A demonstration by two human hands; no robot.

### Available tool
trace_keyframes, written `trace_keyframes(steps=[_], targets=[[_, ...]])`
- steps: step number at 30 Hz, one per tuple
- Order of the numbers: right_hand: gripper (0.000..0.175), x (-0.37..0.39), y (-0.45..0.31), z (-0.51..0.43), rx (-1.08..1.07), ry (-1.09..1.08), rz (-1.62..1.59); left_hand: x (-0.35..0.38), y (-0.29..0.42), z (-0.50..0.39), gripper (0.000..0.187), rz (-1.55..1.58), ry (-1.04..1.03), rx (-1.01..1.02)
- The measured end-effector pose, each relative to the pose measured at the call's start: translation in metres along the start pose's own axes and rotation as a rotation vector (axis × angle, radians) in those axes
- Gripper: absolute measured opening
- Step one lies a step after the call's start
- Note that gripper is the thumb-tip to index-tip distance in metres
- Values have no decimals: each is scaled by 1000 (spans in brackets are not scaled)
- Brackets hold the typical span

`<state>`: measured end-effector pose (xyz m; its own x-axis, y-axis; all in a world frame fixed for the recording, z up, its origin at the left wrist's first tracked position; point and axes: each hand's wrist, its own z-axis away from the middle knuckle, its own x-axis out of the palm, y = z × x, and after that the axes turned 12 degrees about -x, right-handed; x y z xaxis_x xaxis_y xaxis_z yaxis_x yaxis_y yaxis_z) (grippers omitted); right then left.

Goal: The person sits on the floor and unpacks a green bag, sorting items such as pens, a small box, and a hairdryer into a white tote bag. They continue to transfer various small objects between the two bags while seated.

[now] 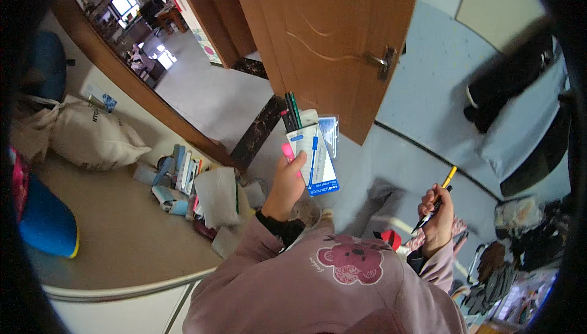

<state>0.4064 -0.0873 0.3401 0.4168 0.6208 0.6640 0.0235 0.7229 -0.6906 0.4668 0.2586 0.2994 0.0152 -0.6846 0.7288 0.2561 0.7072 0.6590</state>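
My left hand grips a white and blue cardboard ballpoint-pen box with a pen pictured on its front. Under the thumb a pink highlighter is pressed against the box's side. Dark and green pens stick out of the box's upper end. A clear plastic case with a blue insert shows behind the box; whether the hand holds it too cannot be made out. Off to the right, my right hand is closed around a yellow pen or pencil and a black pen pointing down-left.
Books and small boxes are heaped on a brown surface at left, near a cream cloth bag and a blue object. Ahead stands a wooden door, open beside a doorway. Clothes and bags lie at right.
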Motion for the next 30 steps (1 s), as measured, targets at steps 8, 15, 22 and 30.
trace_keyframes(steps=[8, 15, 22, 30], targets=[[11, 138, 28, -106, 115, -288, 158, -14, 57, -68, 30, 78, 71, 148], [15, 222, 94, -187, 369, -493, 275, -35, 77, -81, 26, 106, 341, 154], [21, 282, 146, -236, 496, -893, 421, -24, 71, -98, 31, 36, 363, 383], [27, 354, 224, -260, 538, -1371, 577, -9, 74, -125, 36, 84, 453, 632]])
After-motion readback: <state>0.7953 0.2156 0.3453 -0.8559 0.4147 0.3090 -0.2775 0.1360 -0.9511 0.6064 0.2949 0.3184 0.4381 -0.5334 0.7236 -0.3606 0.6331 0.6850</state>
